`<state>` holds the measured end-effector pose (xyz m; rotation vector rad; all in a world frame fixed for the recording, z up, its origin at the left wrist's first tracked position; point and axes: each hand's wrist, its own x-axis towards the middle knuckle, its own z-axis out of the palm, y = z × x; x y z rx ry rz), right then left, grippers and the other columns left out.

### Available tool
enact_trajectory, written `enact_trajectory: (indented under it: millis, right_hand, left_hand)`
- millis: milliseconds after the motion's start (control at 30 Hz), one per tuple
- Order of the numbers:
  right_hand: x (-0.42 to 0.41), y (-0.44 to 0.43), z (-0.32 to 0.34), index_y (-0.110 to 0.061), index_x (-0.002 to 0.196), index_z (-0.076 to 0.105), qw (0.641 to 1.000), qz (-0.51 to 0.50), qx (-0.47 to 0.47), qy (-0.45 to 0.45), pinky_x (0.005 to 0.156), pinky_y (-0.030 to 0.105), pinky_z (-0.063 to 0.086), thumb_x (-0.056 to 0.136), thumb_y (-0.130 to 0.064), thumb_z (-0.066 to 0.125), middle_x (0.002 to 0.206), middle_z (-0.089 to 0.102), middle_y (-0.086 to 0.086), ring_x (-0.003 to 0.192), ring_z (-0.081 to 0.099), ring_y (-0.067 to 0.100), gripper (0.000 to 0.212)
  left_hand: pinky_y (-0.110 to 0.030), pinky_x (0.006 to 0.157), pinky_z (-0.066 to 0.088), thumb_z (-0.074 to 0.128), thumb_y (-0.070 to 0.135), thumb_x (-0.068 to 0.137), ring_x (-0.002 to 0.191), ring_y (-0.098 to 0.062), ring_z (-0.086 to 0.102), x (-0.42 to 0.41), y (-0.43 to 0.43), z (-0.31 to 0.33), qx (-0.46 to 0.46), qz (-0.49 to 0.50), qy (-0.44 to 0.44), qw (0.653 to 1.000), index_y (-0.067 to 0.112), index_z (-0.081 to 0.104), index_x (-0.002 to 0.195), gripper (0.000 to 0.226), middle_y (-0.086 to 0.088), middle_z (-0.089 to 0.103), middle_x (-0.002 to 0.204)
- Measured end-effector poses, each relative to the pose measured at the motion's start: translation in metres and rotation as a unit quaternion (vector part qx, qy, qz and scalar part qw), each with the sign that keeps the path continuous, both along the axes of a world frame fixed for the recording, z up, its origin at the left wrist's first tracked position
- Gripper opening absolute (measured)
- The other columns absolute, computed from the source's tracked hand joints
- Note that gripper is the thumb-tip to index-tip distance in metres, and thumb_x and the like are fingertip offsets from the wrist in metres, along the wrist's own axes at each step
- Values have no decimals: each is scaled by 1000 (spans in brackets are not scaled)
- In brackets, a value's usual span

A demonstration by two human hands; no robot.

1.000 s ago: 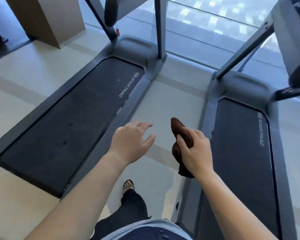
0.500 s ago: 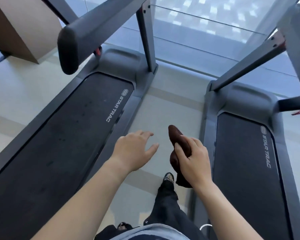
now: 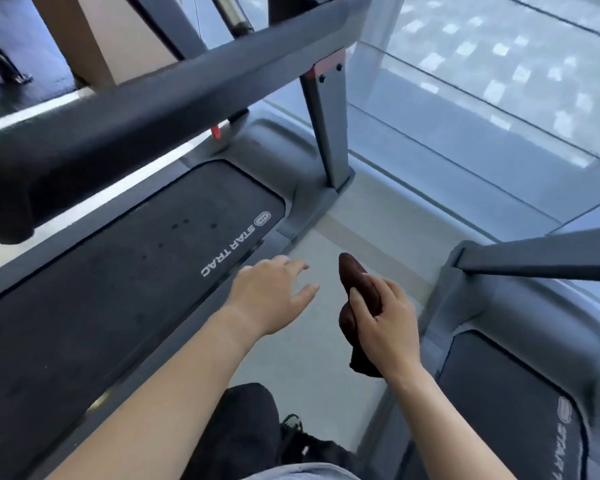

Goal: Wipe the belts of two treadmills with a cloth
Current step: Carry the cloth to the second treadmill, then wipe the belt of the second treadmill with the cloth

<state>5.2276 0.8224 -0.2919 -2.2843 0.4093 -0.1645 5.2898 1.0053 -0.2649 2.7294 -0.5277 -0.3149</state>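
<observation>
Dark brown cloth (image 3: pixel 357 282) bunched in the right hand (image 3: pixel 385 323), held over the pale floor (image 3: pixel 326 341) between two treadmills.

The right hand, at centre frame, has its fingers and thumb curled round the wadded cloth, one end poking up past the fingertips and a corner hanging below the wrist. The left hand (image 3: pixel 267 296), just beside it, is empty, fingers loosely spread, hovering by the inner edge of the left-side belt (image 3: pixel 118 289). That black belt, printed STAR TRAC, fills the left half of the frame under a thick padded handrail (image 3: pixel 118 133) crossing the upper left. The right-side belt (image 3: pixel 506 403) shows at lower right. Neither hand touches a belt, nor does the cloth. A glass wall (image 3: pixel 482 98) fills the upper right.
</observation>
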Motion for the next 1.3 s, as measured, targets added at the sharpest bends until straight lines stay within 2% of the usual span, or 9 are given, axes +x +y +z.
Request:
enact_trajectory:
  millis: [167, 233, 467, 533, 667, 833, 1033, 1300]
  right_hand:
    - [81, -10, -1, -36, 115, 59, 997, 77, 5, 5, 93, 38, 43, 86, -41, 53, 114, 53, -15, 111, 50, 17, 29]
    - [114, -13, -3, -37, 113, 59, 995, 99, 3, -2, 93, 34, 41, 86, -41, 53, 113, 52, -15, 112, 48, 16, 28]
    - [216, -25, -7, -34, 115, 61, 988, 150, -21, -15, 92, 31, 37, 89, -36, 54, 110, 53, -11, 108, 46, 18, 28]
    - [241, -25, -20, -35, 115, 60, 986, 168, -7, -10, 92, 28, 34, 89, -36, 54, 112, 52, -11, 111, 44, 17, 27]
    - [290, -20, -65, -36, 118, 59, 976, 219, -10, -11, 90, 26, 32, 89, -39, 54, 117, 53, -11, 114, 42, 17, 30]
    - [359, -11, -165, -37, 120, 58, 961, 273, -31, -44, 86, 24, 28, 89, -44, 53, 120, 53, -11, 115, 39, 17, 32]
    - [439, 8, -324, -35, 120, 59, 947, 312, -6, -78, 87, 27, 34, 89, -44, 53, 119, 55, -9, 116, 44, 18, 33]
    - [534, 41, -521, -37, 117, 58, 934, 345, 13, -94, 83, 24, 28, 89, -44, 50, 120, 53, -12, 113, 40, 15, 30]
  left_hand:
    - [-38, 94, 41, 33, 56, 92, 116, -16, 51, 56, -2, -10, -7, 84, 27, 996, 31, 46, 130, 47, 7, 53, 129]
    - [-38, 94, 41, 34, 55, 91, 115, -16, 51, 81, -6, -14, -16, 102, 22, 994, 32, 48, 127, 45, 7, 55, 126]
    - [-34, 87, 39, 34, 57, 90, 110, -17, 54, 161, -9, -17, -3, 149, 20, 989, 35, 49, 124, 43, 9, 56, 118]
    - [-34, 86, 40, 34, 57, 90, 108, -17, 54, 176, -6, -24, 6, 171, 23, 985, 35, 49, 123, 42, 9, 57, 114]
    - [-36, 90, 42, 33, 57, 91, 109, -16, 55, 197, -2, -63, 29, 214, 23, 976, 34, 48, 126, 44, 9, 57, 120]
    - [-38, 89, 42, 32, 58, 91, 108, -15, 55, 241, -5, -158, 37, 266, 3, 963, 32, 46, 129, 48, 8, 57, 123]
    - [-39, 87, 42, 30, 60, 90, 104, -14, 56, 299, -2, -315, 33, 317, -21, 948, 34, 46, 128, 49, 9, 57, 120]
    - [-35, 80, 40, 29, 59, 91, 103, -14, 54, 380, 30, -518, 48, 369, -25, 928, 35, 44, 130, 48, 10, 55, 121]
